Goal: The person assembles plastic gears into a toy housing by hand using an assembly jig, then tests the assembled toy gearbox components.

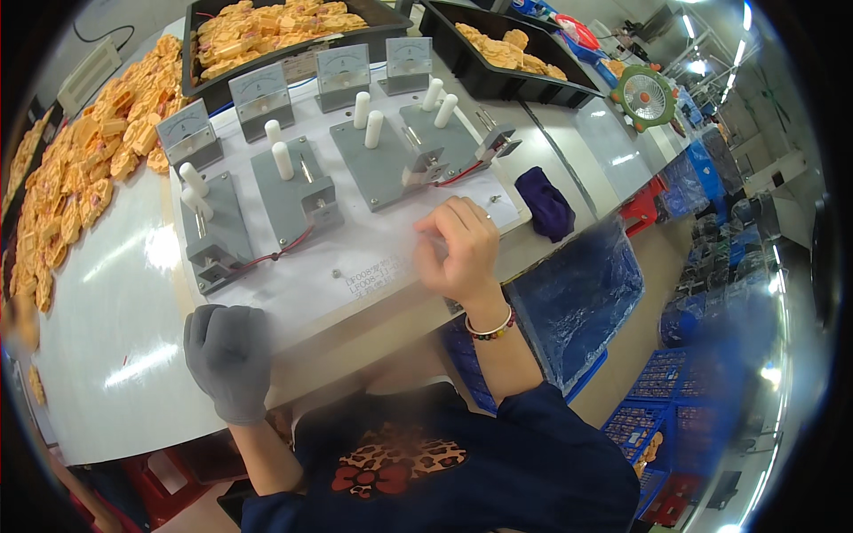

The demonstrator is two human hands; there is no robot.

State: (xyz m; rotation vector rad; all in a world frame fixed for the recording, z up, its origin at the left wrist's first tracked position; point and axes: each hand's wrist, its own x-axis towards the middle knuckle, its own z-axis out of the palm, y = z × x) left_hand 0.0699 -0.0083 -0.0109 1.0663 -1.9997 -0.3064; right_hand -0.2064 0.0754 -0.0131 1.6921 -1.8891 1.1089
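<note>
My left hand (229, 360), in a grey glove, is curled into a fist at the near left edge of the white board (391, 306). My bare right hand (458, 249) hovers over the board's right part with its fingers curled in. Whatever either hand might hold is hidden. Beyond them stand several grey test fixtures with white pegs and metal pins. The left fixture (227, 209) is nearest my left hand; a middle-right fixture (369, 164) is nearest my right. Red wires run from some of the pin blocks. Analog panel meters (259, 93) stand upright behind the fixtures.
Orange-yellow moulded pieces (98, 160) lie heaped at the left and fill a black tray (391, 40) behind; another black tray (577, 93) holds fewer. A dark purple cloth item (545, 204) and green fan (643, 96) are at the right. A plastic-lined blue crate (577, 302) stands below.
</note>
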